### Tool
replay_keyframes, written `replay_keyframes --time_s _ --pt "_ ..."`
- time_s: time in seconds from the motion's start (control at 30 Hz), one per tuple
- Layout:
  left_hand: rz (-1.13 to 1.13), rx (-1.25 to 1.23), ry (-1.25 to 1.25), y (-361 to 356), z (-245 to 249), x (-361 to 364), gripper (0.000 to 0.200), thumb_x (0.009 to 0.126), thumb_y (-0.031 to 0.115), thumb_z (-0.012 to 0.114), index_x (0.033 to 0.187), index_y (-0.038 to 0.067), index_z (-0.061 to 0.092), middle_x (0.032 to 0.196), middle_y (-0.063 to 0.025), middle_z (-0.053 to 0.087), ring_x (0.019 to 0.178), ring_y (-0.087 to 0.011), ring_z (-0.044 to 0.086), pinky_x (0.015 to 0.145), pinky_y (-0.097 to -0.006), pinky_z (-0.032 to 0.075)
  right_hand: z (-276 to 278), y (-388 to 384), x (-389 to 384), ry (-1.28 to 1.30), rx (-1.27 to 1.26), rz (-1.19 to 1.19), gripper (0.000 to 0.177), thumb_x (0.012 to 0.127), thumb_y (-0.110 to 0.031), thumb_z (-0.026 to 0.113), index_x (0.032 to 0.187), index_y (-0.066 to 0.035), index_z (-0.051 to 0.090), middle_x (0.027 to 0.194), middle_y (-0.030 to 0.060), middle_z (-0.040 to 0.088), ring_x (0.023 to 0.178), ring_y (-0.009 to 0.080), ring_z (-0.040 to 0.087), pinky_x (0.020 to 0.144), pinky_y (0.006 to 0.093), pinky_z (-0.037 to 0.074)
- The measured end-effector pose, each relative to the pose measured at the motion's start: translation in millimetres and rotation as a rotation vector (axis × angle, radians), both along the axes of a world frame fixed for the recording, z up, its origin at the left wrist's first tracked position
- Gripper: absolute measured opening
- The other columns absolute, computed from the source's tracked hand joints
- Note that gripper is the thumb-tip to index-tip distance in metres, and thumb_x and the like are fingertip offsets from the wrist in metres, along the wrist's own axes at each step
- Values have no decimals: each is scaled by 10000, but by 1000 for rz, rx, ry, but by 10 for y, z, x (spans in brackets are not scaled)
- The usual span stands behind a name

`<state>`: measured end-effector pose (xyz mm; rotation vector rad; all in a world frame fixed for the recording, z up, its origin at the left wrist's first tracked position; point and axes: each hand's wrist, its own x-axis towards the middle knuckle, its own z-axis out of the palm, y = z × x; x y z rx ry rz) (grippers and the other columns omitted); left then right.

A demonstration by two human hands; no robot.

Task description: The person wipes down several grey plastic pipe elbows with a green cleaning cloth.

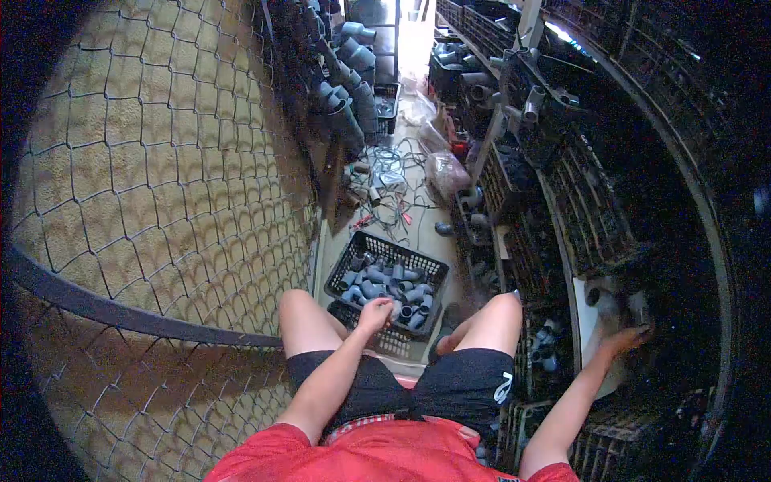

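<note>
Hands are well apart. The left hand (376, 313) is at the near edge of the black crate (401, 249) on the floor between the person's bare knees. Its fingers curl down onto the grey pipe fittings (377, 281) heaped inside, but I cannot tell whether it grips one. The right hand (625, 341) is stretched far to the right of the crate into a dark shelf rack (594, 209). Its fingers are blurred in shadow, so whether they are open or closed cannot be told.

A chain-link fence (161, 177) fills everything left of the crate. The shelf rack, stacked with dark baskets, runs along the crate's right side. Beyond the crate, large grey elbows (349, 88) hang in a column. A clear plastic bag (446, 173) lies beyond the crate to its right, and loose wires (393, 185) lie on the floor just past its far rim.
</note>
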<state>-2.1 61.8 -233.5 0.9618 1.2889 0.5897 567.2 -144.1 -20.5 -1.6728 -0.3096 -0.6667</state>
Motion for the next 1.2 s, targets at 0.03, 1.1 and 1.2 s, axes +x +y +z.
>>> replay_keyframes --time_s 0.03,1.1,1.2 --pt "-11 28 16 -5 25 11 334 926 255 606 1192 56 636 755 -75 681 532 -111 594 457 -257 452 -58 0 -8 0 -6 -2 418 1043 -315 367 1305 -44 550 1292 224 572 1173 366 557 1026 463 409" --pt "91 385 -103 -478 1724 235 400 848 126 671 1237 52 612 1189 -103 657 1054 -199 621 942 -346 477 654 236 -2216 354 755 883 328 935 -341 467 1033 -62 609 1046 115 637 970 296 632 885 448 507" --pt "-45 718 -186 -904 2351 513 396 878 118 636 1254 12 572 1246 -143 599 1130 -266 584 1005 -394 445 609 630 -3230 994 739 941 314 933 -329 465 957 -59 625 954 115 649 881 278 636 837 407 527"
